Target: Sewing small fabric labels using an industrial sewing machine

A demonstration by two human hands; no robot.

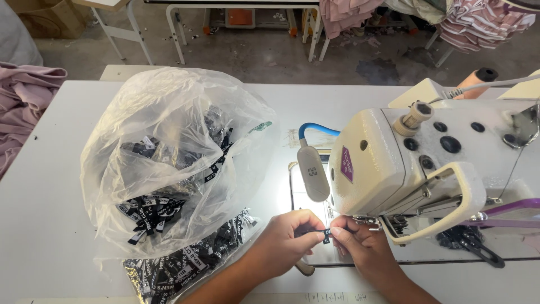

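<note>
Both hands were down at the near edge of the table [56, 186], and between them sat one small black woven label [323, 232]. The left hand [289, 236] had it pinched, thumb and forefinger closed on the label's left end. The right hand [360, 245] met it from the other side, fingertips clamped on the right end, so the two hands were almost touching across that little strip.

Just above the right hand sat the head of the cream sewing machine [394, 163], its needle area right over the knuckles. A small grey lamp [312, 171] on a blue flexible neck hung just above the left hand's fingertips, throwing a bright patch on the surface there.

Off to the left of the left hand was a big clear plastic bag [163, 152], puffed up and full of more black labels, with its mouth near that wrist. A loose heap of spilled labels [180, 267] lay just left of the left forearm. Far beyond the bag, at the table's left edge, pink cloth [22, 101] was piled.
</note>
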